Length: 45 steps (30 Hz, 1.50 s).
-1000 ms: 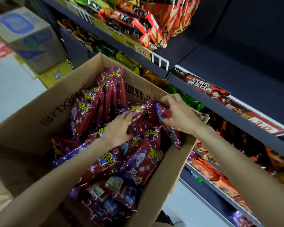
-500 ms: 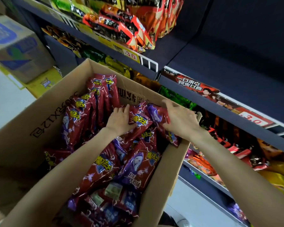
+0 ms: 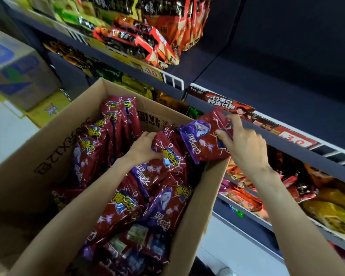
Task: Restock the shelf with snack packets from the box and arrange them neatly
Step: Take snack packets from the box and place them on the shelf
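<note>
The right hand [image 3: 245, 144] gripped a red snack packet [image 3: 205, 140] above the box [image 3: 38, 156]; the left hand [image 3: 143, 148] gripped another packet [image 3: 167, 154] inside.

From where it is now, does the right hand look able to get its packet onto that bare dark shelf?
Probably yes. The right hand holds a red packet lifted clear of the box, just below the shelf's front edge. Nothing blocks the bare dark shelf above.
</note>
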{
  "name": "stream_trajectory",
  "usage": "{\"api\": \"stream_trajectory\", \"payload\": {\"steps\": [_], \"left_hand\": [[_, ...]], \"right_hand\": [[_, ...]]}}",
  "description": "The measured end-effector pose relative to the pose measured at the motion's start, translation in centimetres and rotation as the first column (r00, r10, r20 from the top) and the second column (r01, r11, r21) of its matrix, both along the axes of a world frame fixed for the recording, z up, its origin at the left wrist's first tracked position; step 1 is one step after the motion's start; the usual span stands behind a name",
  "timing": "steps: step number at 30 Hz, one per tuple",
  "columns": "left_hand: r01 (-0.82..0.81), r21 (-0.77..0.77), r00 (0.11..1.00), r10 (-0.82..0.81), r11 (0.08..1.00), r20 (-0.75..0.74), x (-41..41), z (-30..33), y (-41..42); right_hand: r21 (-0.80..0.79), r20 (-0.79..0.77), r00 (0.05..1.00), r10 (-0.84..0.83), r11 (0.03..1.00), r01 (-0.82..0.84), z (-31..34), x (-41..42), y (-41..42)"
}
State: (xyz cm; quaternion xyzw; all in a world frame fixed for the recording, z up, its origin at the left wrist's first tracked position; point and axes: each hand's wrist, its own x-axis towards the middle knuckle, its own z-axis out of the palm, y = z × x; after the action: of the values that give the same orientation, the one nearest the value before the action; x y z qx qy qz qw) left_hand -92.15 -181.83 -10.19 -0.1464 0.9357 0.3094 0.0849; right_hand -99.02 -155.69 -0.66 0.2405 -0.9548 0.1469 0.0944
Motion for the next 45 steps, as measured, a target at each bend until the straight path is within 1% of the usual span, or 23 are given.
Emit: {"api": "stream_trajectory", "payload": {"steps": [1, 3, 4, 6, 8, 10, 12, 14, 15, 16, 18, 20, 23, 25, 26, 28, 30, 32, 36, 38, 40, 42, 45], "left_hand": [[0.015, 0.038, 0.999, -0.013, 0.999, -0.041, 0.3, 0.5, -0.1], [0.039, 0.090, 0.995, -0.031, 0.995, -0.093, 1.1, 1.9, -0.2], [0.044, 0.105, 0.993, -0.033, 0.993, -0.110, 1.6, 2.7, -0.1], [0.037, 0.097, 0.982, -0.019, 0.995, -0.186, 2.4, 4.7, 0.5], [0.000, 0.047, 0.949, 0.014, 0.999, -0.316, 3.0, 6.8, 1.1], [-0.036, -0.023, 0.900, 0.023, 0.999, -0.436, 3.3, 9.4, 2.1], [-0.041, -0.147, 0.837, -0.046, 0.988, -0.546, 3.5, 12.5, 3.9], [-0.063, -0.333, 0.748, -0.176, 0.941, -0.639, 3.6, 15.6, 6.0], [-0.088, -0.404, 0.706, -0.229, 0.911, -0.670, 3.5, 17.1, 7.4], [-0.112, -0.443, 0.668, -0.263, 0.890, -0.696, 3.3, 18.5, 8.8], [-0.126, -0.467, 0.594, -0.311, 0.875, -0.742, 2.6, 20.5, 11.8], [-0.110, -0.451, 0.529, -0.332, 0.886, -0.781, 1.4, 21.7, 14.8], [-0.043, -0.382, 0.455, -0.323, 0.923, -0.830, -1.1, 23.0, 19.6], [0.005, -0.342, 0.417, -0.313, 0.940, -0.854, -2.8, 23.7, 23.3], [0.016, -0.320, 0.419, -0.297, 0.947, -0.858, -3.5, 24.1, 25.2], [0.032, -0.244, 0.445, -0.232, 0.969, -0.865, -5.0, 24.6, 29.1], [0.079, -0.153, 0.490, -0.172, 0.985, -0.855, -6.6, 24.8, 32.9], [0.131, -0.106, 0.512, -0.159, 0.986, -0.844, -8.4, 24.6, 36.3], [0.183, -0.099, 0.506, -0.180, 0.978, -0.844, -12.4, 23.5, 41.7], [0.184, -0.140, 0.488, -0.214, 0.973, -0.846, -14.5, 22.8, 43.9], [0.187, -0.204, 0.451, -0.268, 0.961, -0.851, -16.6, 22.1, 46.0], [0.227, -0.241, 0.409, -0.317, 0.944, -0.856, -18.4, 21.6, 48.3], [0.320, -0.316, 0.279, -0.408, 0.893, -0.869, -20.5, 20.7, 52.1]], "right_hand": [[-0.018, 0.052, 0.998, 0.021, 1.000, -0.021, 0.0, -0.1, 0.5], [-0.120, 0.192, 0.980, 0.052, 0.992, -0.029, 0.0, -0.2, 1.3], [-0.177, 0.233, 0.971, 0.057, 0.984, -0.015, 0.1, -0.2, 1.6], [-0.276, 0.230, 0.972, 0.049, 0.961, 0.017, 0.4, 0.2, 2.1], [-0.370, 0.199, 0.979, 0.043, 0.928, 0.034, 1.2, 0.5, 2.7], [-0.435, 0.172, 0.984, 0.053, 0.900, 0.028, 2.7, 0.8, 3.8], [-0.495, 0.158, 0.985, 0.068, 0.868, 0.020, 4.5, 1.1, 5.6], [-0.607, 0.209, 0.973, 0.100, 0.793, 0.049, 6.2, 1.2, 7.8], [-0.682, 0.234, 0.964, 0.126, 0.728, 0.071, 6.9, 1.2, 9.1], [-0.746, 0.247, 0.959, 0.137, 0.659, 0.099, 7.5, 1.1, 10.6], [-0.814, 0.222, 0.971, 0.085, 0.565, 0.136, 8.8, 1.1, 13.7], [-0.838, 0.155, 0.988, -0.011, 0.529, 0.137, 9.9, 1.0, 17.1], [-0.882, 0.104, 0.992, -0.076, 0.454, 0.127, 11.5, 1.2, 22.7], [-0.873, 0.059, 0.990, -0.127, 0.474, 0.113, 12.5, 1.3, 26.5], [-0.861, 0.031, 0.988, -0.153, 0.497, 0.104, 12.9, 1.4, 28.4], [-0.817, -0.031, 0.975, -0.218, 0.568, 0.101, 13.6, 1.3, 32.2], [-0.757, -0.085, 0.954, -0.287, 0.641, 0.125, 14.0, 1.1, 35.7], [-0.683, -0.118, 0.930, -0.348, 0.708, 0.178, 14.0, 0.6, 39.0], [-0.470, -0.225, 0.892, -0.393, 0.845, 0.254, 13.0, -0.8, 43.9], [-0.345, -0.269, 0.876, -0.400, 0.889, 0.300, 12.2, -1.6, 45.5], [-0.264, -0.240, 0.895, -0.376, 0.912, 0.313, 11.3, -2.5, 46.7], [-0.213, -0.139, 0.935, -0.325, 0.932, 0.292, 10.5, -3.0, 47.9], [-0.105, 0.022, 0.943, -0.333, 0.937, 0.334, 9.4, -3.1, 49.5]]}}
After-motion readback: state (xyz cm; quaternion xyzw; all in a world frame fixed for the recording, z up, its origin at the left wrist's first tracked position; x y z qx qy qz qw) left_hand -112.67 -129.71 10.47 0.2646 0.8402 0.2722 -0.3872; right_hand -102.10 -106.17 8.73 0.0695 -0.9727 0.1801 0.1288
